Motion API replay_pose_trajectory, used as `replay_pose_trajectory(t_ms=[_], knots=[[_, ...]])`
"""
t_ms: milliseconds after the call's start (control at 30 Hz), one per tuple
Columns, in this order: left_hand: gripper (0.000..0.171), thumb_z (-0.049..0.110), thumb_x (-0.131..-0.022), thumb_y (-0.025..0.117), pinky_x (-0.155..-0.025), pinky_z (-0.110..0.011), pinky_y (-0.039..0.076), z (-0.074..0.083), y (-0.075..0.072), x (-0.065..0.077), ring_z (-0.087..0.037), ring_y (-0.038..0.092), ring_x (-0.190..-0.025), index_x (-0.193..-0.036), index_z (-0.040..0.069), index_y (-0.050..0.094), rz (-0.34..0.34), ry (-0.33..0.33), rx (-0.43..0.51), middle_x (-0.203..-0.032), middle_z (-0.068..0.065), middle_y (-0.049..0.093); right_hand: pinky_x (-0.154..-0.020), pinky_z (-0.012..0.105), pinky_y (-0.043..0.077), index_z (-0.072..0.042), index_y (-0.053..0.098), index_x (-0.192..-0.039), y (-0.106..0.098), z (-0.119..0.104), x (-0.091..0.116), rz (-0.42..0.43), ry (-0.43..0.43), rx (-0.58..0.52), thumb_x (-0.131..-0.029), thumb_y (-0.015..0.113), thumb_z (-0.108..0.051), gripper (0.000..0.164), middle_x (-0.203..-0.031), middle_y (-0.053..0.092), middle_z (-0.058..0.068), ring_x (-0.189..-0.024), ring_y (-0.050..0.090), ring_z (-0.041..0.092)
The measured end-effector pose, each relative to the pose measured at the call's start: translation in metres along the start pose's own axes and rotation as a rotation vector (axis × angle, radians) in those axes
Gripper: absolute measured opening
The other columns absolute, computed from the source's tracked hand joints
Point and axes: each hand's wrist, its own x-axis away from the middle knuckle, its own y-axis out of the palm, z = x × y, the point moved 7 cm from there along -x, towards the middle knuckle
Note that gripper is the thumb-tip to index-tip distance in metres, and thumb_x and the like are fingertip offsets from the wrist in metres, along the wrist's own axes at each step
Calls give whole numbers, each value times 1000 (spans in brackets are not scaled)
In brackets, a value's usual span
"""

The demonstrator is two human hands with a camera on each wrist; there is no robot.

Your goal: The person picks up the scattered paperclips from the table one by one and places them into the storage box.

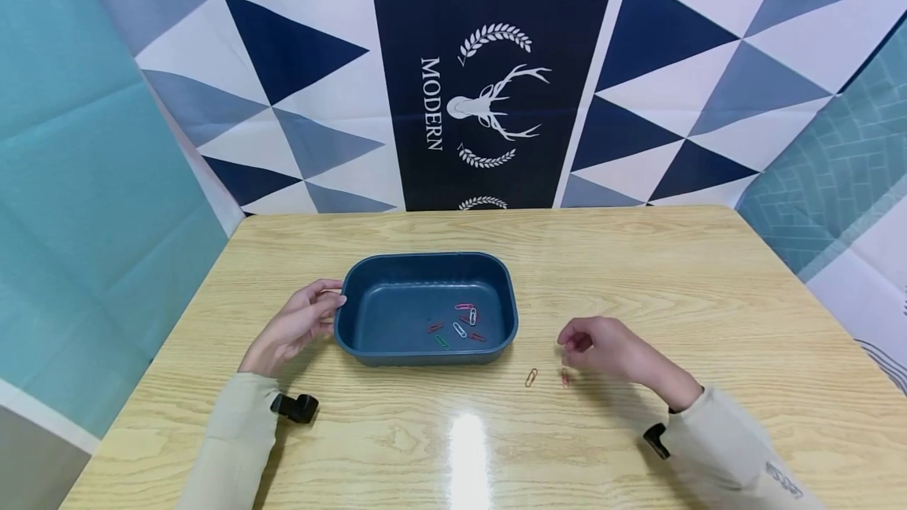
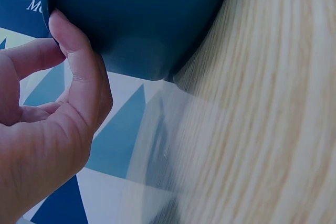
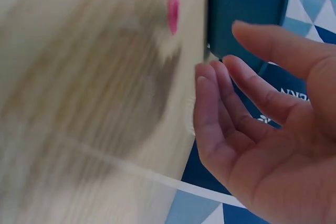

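Observation:
A dark blue rectangular bin [image 1: 425,359] stands on the table, and my left hand [image 1: 301,325] pinches its left rim between thumb and fingers. In the left wrist view, the left hand [image 2: 63,108] has fingertips right at the rim of the bin [image 2: 142,19]. Several paper clips lie inside toward the right, including a white paper clip [image 1: 460,330] and a green paper clip [image 1: 442,342]. My right hand [image 1: 602,349] hovers right of the bin, above a pink paper clip [image 1: 565,379]. In the right wrist view, the right hand [image 3: 257,119] shows thumb and fingers apart, holding nothing.
An orange-red paper clip [image 1: 531,378] lies on the wooden table [image 1: 383,447] between the bin and the right hand. A patterned cloth [image 1: 312,85] hangs behind the table's far edge. Black wrist cameras sit on both sleeves.

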Motion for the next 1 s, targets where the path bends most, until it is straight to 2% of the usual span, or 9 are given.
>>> replay_pose_trajectory(t_ms=[167,300,500,800,1000], knots=[[41,6,-102,47,-63,-22,53,-1,0,0,-8,56,-72,-137,-9,31,-1,-5,3,-94,-4,55,-66,26,48,-5,65,-87,12,2,3,-71,13,11,-74,82,-8,23,-79,59,-3,-74,54,11],[40,4,-101,47,-61,-21,51,0,0,-2,-7,51,-69,-136,-8,31,-4,-3,12,-92,-2,55,-65,26,47,-6,63,-85,17,4,3,-88,26,23,-71,84,-5,25,-78,58,-3,-73,52,11],[39,4,-101,47,-59,-21,49,0,-1,-1,-7,46,-67,-135,-8,33,-7,-5,15,-86,0,53,-62,27,45,-6,61,-83,21,6,0,-95,35,41,-72,83,-4,25,-75,55,-2,-70,49,12],[41,5,-102,47,-63,-22,52,0,-1,0,-7,54,-72,-137,-8,32,6,-8,-6,-96,-4,56,-60,26,41,-10,58,-78,22,5,0,-120,36,53,-73,79,-3,23,-72,52,-3,-68,47,12],[41,5,-102,47,-65,-23,53,0,-1,1,-8,56,-74,-138,-8,31,10,-10,-20,-99,-6,56,-59,24,40,-11,56,-78,23,3,0,-118,-1,70,-71,76,-1,24,-71,51,-5,-66,46,9]])
